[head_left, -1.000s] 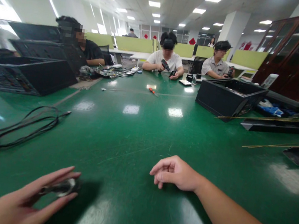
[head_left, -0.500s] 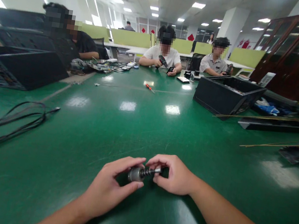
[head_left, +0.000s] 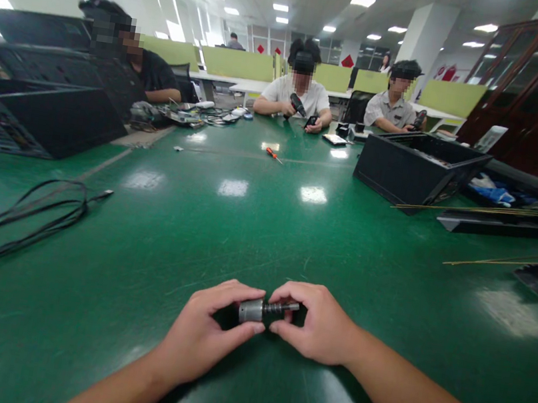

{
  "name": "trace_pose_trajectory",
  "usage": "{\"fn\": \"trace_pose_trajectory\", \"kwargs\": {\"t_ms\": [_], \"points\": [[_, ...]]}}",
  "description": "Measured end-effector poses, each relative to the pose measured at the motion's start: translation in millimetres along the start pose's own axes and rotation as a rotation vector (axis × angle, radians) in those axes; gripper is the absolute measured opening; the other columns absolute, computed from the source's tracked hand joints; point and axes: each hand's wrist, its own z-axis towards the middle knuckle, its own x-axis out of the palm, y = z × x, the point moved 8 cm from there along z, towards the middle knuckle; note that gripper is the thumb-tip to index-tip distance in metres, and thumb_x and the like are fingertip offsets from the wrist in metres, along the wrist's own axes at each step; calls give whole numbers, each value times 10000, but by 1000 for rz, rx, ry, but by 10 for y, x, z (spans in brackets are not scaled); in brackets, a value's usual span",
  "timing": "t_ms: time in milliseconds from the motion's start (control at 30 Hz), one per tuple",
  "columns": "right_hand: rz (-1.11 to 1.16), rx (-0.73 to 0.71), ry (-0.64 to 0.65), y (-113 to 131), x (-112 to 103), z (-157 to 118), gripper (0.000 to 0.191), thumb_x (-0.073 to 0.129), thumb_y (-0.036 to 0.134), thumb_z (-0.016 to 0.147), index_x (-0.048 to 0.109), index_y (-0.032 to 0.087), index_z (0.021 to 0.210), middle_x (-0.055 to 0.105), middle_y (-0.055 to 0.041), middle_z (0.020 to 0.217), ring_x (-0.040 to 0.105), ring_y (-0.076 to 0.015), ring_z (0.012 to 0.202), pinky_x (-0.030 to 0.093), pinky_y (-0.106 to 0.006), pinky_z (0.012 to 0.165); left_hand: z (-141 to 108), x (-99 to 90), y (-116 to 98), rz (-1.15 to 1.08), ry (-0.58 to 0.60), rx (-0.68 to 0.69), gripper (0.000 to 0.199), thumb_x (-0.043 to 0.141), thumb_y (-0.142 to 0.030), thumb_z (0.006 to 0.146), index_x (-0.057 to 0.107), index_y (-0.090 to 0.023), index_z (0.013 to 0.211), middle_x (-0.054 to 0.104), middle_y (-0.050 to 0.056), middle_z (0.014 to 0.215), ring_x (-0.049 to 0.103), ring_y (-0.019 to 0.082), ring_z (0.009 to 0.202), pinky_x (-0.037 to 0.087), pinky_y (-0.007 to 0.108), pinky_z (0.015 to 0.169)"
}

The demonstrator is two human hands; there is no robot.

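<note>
Low in the view, a grey metal cylinder with a thin shaft and a dark spring coiled round it (head_left: pixel 251 311) lies sideways between my hands, just over the green table (head_left: pixel 223 235). My left hand (head_left: pixel 210 327) grips the thick cylinder end, thumb below and fingers above. Around the shaft end curl the thumb and fingers of my right hand (head_left: pixel 314 323); some of those fingers are hidden behind the shaft. The shaft's tip points right, into the right palm.
An orange screwdriver (head_left: pixel 274 155) lies farther off. Black cables (head_left: pixel 59 217) are coiled at left, near a black computer case (head_left: pixel 78 122). Another black case (head_left: pixel 399 170) and thin rods (head_left: pixel 487 261) lie at right. Three people sit around the table; the middle one holds a power drill (head_left: pixel 298 103).
The metal part has turned a little, so its shaft lies more level and its cylinder side faces me more. Both hands keep their places round it. The whole view has shifted slightly.
</note>
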Motion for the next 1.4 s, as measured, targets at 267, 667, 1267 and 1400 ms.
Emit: {"fn": "trace_pose_trajectory", "kwargs": {"t_ms": [267,667,1267,1400], "points": [[-12,4,-11,-2,-12,15,197,698,149,820,680,213,1006,713,-6,876,635,-156,751,459,-253,699,25,75,114,-19,47,-125,273,764,-273,801,748,-224,1069,744,37,911,689,188,831,521,300,761],[-66,-26,-15,29,7,25,108,671,274,914,742,194,898,744,-36,853,659,-171,771,448,-271,710,29,97,104,-18,31,-128,264,780,-257,794,758,-232,1056,763,32,942,699,188,862,527,296,782],[-50,-6,-10,45,16,14,106,657,244,924,747,205,886,748,-18,833,665,-163,760,446,-271,708,-8,93,107,16,28,-160,255,776,-257,800,758,-242,1054,764,24,916,699,191,831,522,299,758],[-58,-3,-1,39,19,17,97,667,233,907,749,208,861,743,-18,805,659,-162,729,441,-270,683,-14,88,100,43,6,-161,257,775,-247,789,757,-237,1045,755,22,874,687,184,785,509,289,715]]}}
